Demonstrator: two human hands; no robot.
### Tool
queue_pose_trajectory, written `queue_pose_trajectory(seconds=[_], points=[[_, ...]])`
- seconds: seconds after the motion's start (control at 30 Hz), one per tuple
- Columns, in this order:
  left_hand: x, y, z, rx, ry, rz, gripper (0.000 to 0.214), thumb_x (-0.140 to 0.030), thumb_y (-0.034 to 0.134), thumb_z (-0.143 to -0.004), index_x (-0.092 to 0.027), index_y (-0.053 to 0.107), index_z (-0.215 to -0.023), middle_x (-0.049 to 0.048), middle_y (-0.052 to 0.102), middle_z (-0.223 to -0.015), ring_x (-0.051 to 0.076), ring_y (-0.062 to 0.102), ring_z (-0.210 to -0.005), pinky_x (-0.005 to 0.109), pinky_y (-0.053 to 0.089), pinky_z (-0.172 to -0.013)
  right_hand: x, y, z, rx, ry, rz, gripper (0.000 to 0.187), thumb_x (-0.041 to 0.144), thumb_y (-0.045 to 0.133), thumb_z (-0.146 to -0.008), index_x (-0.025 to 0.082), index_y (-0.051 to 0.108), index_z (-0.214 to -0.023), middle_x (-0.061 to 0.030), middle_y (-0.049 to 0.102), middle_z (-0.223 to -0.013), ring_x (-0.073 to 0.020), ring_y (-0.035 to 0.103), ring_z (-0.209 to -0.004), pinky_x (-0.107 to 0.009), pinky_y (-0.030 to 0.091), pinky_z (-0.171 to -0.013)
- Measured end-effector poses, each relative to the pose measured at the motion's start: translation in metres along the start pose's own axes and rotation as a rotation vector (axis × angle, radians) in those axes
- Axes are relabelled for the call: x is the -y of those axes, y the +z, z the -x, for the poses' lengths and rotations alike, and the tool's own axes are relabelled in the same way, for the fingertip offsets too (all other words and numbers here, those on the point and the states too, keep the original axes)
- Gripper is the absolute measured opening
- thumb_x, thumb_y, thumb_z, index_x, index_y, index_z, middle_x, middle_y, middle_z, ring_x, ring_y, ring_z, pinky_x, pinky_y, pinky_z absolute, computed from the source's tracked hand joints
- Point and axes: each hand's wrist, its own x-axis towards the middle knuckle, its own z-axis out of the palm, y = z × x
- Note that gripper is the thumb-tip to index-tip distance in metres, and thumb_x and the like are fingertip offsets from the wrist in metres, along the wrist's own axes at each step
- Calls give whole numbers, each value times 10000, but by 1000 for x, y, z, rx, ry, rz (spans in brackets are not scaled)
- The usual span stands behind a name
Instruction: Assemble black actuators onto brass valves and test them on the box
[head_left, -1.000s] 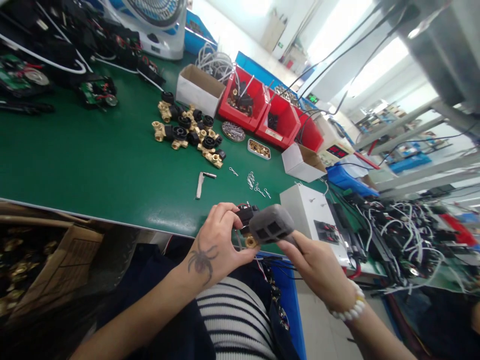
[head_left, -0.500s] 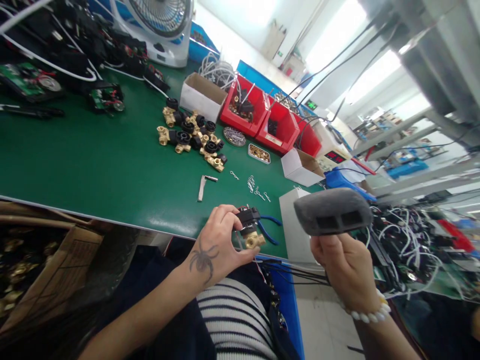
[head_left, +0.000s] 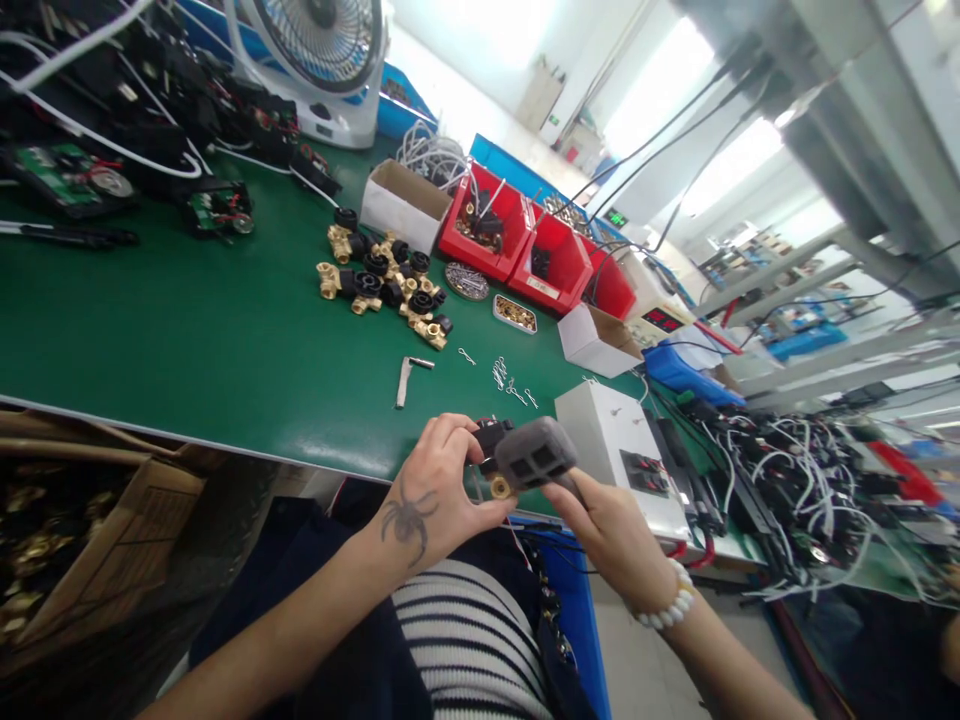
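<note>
My left hand (head_left: pixel 431 490), a spider tattoo on its back, grips a brass valve (head_left: pixel 500 487) with a black top at the bench's front edge. Fingers wrap the black part, and the thumb presses low beside the brass. In my right hand (head_left: pixel 611 535) is a grey mallet-like tool (head_left: pixel 536 455), its blocky head marked by two dark rectangular recesses. That head overlaps the valve in the view and hides much of it; whether they touch I cannot tell. Beyond my hands lie small metal clips (head_left: pixel 500 374) and an L-shaped metal tool (head_left: pixel 403 382).
Several brass valves with black caps (head_left: pixel 367 285) are grouped on the green bench (head_left: pixel 247 330). Behind them stand a white box (head_left: pixel 405 205) and red bins (head_left: pixel 487 225). A white metal box (head_left: pixel 600 430) sits right of my hands; wired parts (head_left: pixel 787 480) lie farther right.
My right hand has swung left and inward, bringing the grey tool over the valve. My left hand stays nearly still, still gripping the valve.
</note>
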Motion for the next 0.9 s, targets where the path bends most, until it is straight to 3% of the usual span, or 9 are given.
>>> queue_pose_trajectory(seconds=[0.2, 0.33, 0.4, 0.53, 0.63, 0.77, 0.9], points=[[1, 0, 0, 5, -29, 19, 394, -197, 811, -618, -198, 478, -829, 83, 560, -1059, 255, 540, -1048, 408, 499, -890, 0, -1, 4, -199, 106, -117, 512, 568, 342, -971, 223, 418, -601, 31, 420, -443, -111, 375, -389, -239, 277, -416], [2, 0, 2, -3, -46, 56, 339, -233, 781, -663, -199, 480, -816, 84, 548, -1061, 249, 551, -1036, 416, 516, -885, 7, 9, 0, 58, 77, -109, 451, 539, 378, -953, 212, 478, -660, 20, 487, -492, -125, 414, -431, -240, 295, -444], [2, -1, 2, 10, -76, 69, 332, -259, 776, -679, -197, 486, -827, 87, 541, -1078, 251, 549, -1048, 431, 519, -898, 6, 3, -10, 94, 65, -87, 455, 547, 359, -951, 211, 478, -669, 18, 495, -515, -128, 422, -453, -238, 296, -455], [2, -6, 2, 12, -135, 83, 342, -270, 780, -684, -192, 497, -859, 90, 537, -1101, 253, 562, -1054, 460, 522, -920, -20, -24, -56, -4, 105, 116, 446, 528, 337, -962, 197, 526, -730, 2, 524, -572, -148, 480, -501, -251, 338, -497], [1, -11, 2, -30, -115, 58, 386, -259, 783, -689, -198, 494, -937, 81, 550, -1116, 241, 572, -1046, 453, 535, -913, -50, -32, -110, 54, 97, 366, 280, 377, 450, -949, 160, 625, -962, -58, 646, -747, -200, 588, -655, -284, 393, -584], [-2, -21, 2, -20, -71, 25, 441, -254, 779, -707, -211, 480, -1028, 77, 555, -1168, 236, 570, -1087, 414, 562, -874, -78, -13, -176, 144, 61, 366, 258, 287, 631, -866, 149, 685, -1078, -120, 697, -980, -276, 634, -903, -343, 456, -747], [-5, -37, -1, 8, -31, -14, 465, -273, 781, -726, -217, 478, -1075, 81, 547, -1222, 243, 565, -1122, 428, 553, -902, -87, 4, -208, 144, 70, 315, 299, 148, 693, -818, 112, 700, -1115, -160, 661, -1105, -302, 593, -1073, -400, 447, -913]])
